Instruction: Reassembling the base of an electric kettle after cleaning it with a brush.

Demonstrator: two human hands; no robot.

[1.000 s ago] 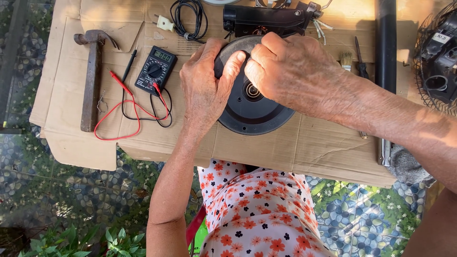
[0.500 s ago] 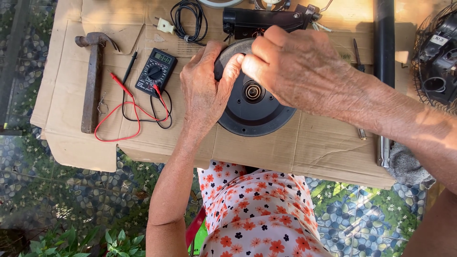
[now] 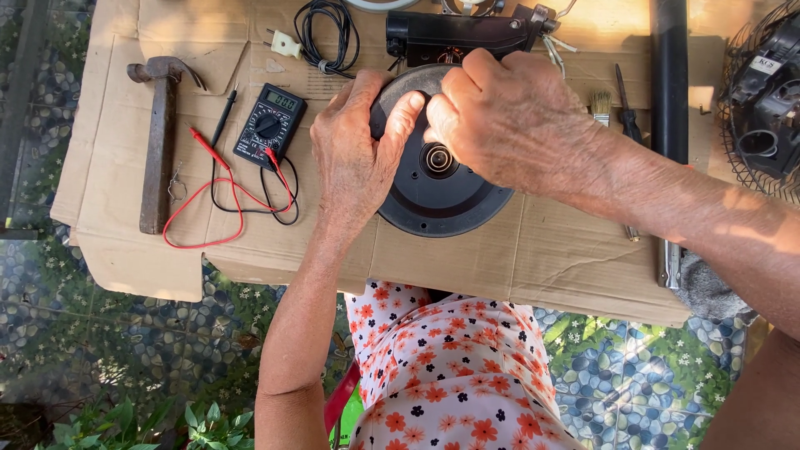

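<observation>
A round black motor housing (image 3: 442, 196) with a metal bearing at its centre lies on a flattened cardboard sheet (image 3: 533, 258). My left hand (image 3: 354, 162) clasps its left rim, thumb over the top edge. My right hand (image 3: 508, 121) lies across the upper right part, fingers curled down near the thumb of the other hand. What the fingertips pinch is hidden.
A hammer (image 3: 158, 142) lies at the left. A black multimeter (image 3: 268, 125) with red and black leads (image 3: 208, 208) sits beside my left hand. A coiled black cord (image 3: 327, 33), black bracket (image 3: 467, 33), small brush (image 3: 600, 104), screwdriver (image 3: 627, 117), black tube (image 3: 669, 92) and fan grille (image 3: 762, 92) lie behind and right.
My right hand has slid left and up across the housing, uncovering the central bearing. My left hand keeps its hold on the rim.
</observation>
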